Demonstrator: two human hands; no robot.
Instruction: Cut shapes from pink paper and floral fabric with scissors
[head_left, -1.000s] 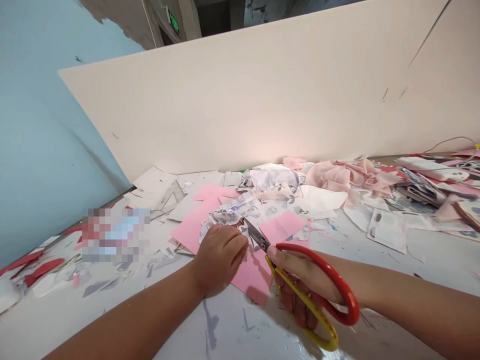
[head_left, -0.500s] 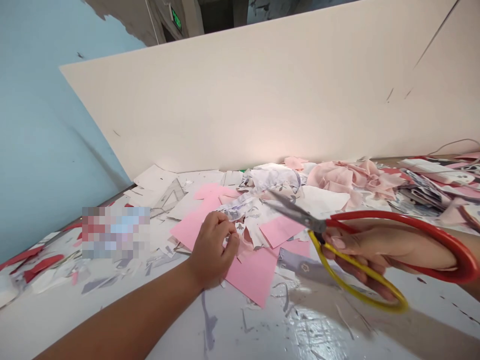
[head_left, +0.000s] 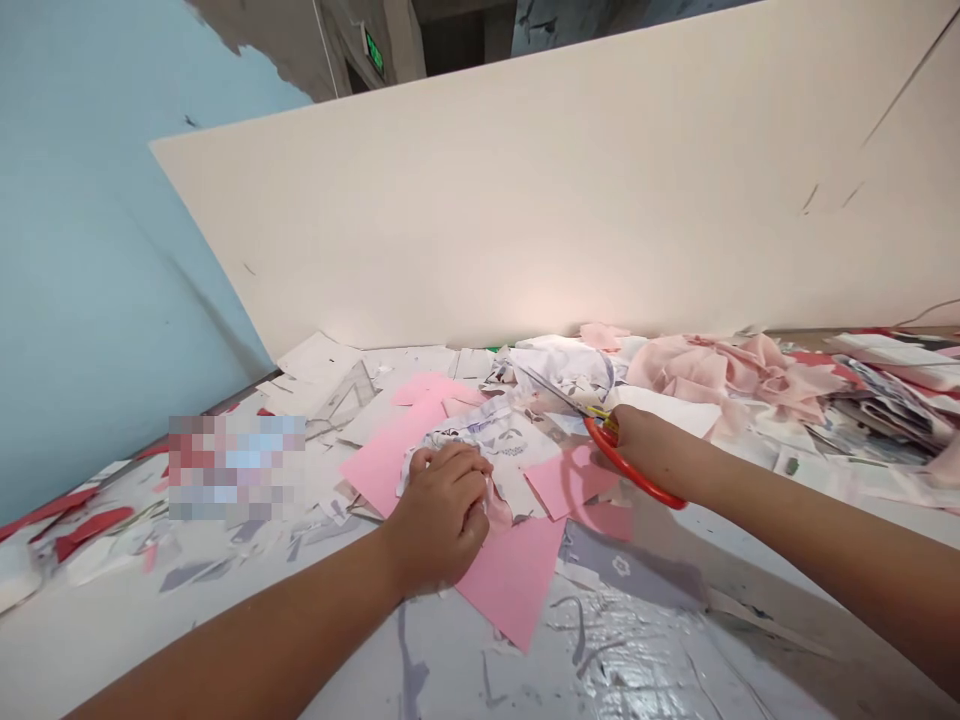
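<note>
My left hand (head_left: pixel 442 515) lies curled on a crumpled scrap of flower-printed white fabric (head_left: pixel 480 435), fingers closed on it, over a pink paper sheet (head_left: pixel 517 575). My right hand (head_left: pixel 649 445) reaches farther out and grips scissors (head_left: pixel 600 425) with red and yellow handles. Their blades point away to the left, over the printed fabric pile (head_left: pixel 562 370). A smaller pink paper piece (head_left: pixel 566 480) lies between my two hands.
A tall beige board (head_left: pixel 562 190) stands along the back of the white table (head_left: pixel 637 650). Pink cloth (head_left: pixel 720 365) and stacked printed scraps (head_left: pixel 885 400) fill the right. White paper sheets (head_left: pixel 322 365) and red scraps (head_left: pixel 82 525) lie at the left.
My right hand pulled the scissors off the pink sheet, swung them up and right, then carried them forward to the fabric pile. My left hand stayed put and closed on the printed scrap.
</note>
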